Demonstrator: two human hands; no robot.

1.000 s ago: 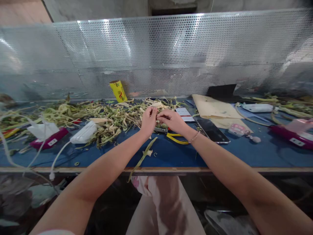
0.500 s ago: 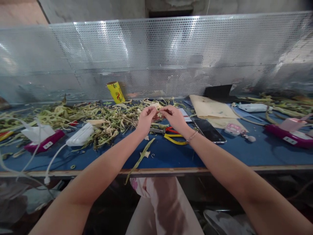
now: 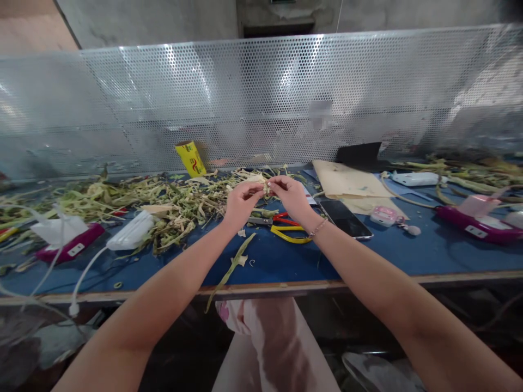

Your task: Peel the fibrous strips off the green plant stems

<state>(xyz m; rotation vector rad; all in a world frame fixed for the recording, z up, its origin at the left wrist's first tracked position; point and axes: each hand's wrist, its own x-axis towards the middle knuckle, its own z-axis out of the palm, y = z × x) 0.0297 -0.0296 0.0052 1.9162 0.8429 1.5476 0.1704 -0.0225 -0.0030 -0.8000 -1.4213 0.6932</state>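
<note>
My left hand (image 3: 242, 203) and my right hand (image 3: 291, 197) meet above the middle of the blue table, fingertips pinched together. Between them is a small pale green piece of plant (image 3: 266, 189), mostly covered by the fingers. Behind and left of my hands spreads a heap of wilted green stalks and leaves (image 3: 186, 198). Below my right hand lies a pair of scissors (image 3: 291, 235) with red and yellow handles. One long green strip (image 3: 231, 271) rests near the table's front edge, its end hanging over, with a pale scrap (image 3: 241, 260) beside it.
A phone (image 3: 345, 218), a pink case (image 3: 384, 215) and brown paper (image 3: 347, 179) lie at right. Purple power strips stand right (image 3: 476, 226) and left (image 3: 77, 247), with a white charger (image 3: 131, 231) and cables. A yellow packet (image 3: 191, 159) leans by the perforated metal screen (image 3: 261, 98).
The camera view has shifted slightly. My hands stay together at the small plant piece, with the left wrist turned a little and the fingers closer together.
</note>
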